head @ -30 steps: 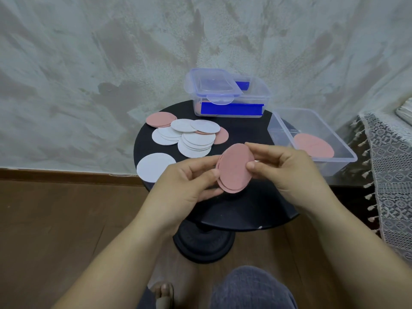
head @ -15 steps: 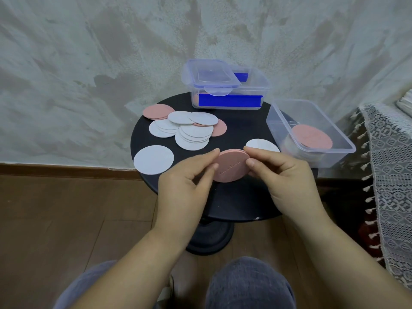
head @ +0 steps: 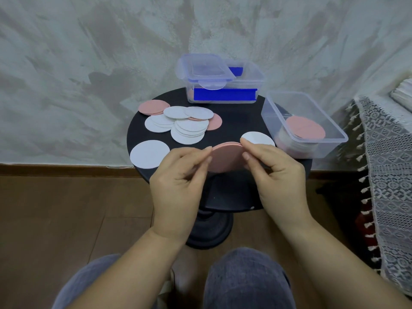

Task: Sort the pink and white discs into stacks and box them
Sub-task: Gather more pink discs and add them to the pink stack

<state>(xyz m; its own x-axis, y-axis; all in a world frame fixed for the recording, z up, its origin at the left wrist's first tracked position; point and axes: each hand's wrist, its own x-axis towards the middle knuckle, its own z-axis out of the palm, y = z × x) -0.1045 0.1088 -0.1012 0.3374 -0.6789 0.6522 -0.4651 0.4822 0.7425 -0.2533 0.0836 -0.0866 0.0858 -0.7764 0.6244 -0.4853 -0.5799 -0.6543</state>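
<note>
1. The step in hand seems to be the squaring of a pink stack (head: 226,158). The left hand (head: 178,175) and the right hand (head: 274,172) pinch it by its two opposite edges with curled fingers and thumbs, over the near part of the round black table (head: 231,121).
2. I cannot tell for sure if the stack rests on the table or is held just above it, because the fingers hide its lower edge.
3. The sorting looks partly done. The open clear box (head: 330,150) at the right holds white discs with a pink disc (head: 305,130) on top.
4. A mixed pile of discs (head: 189,128), mostly white, lies unsorted at the far left of the table. One white disc (head: 149,154) lies alone near the left edge, and another white disc (head: 257,138) lies just behind the right fingers.
5. The next move, in my judgement, calls for carrying the pink stack to the right into the open box. The grip must be kept even, so that the thin discs do not slide apart.
6. A second box with blue parts (head: 225,97) stands at the back of the table, its lid lying askew on top.
7. The table stands on one pedestal on a wooden floor, against a grey mottled wall. A lace cloth (head: 390,175) with tassels hangs at the right.
</note>
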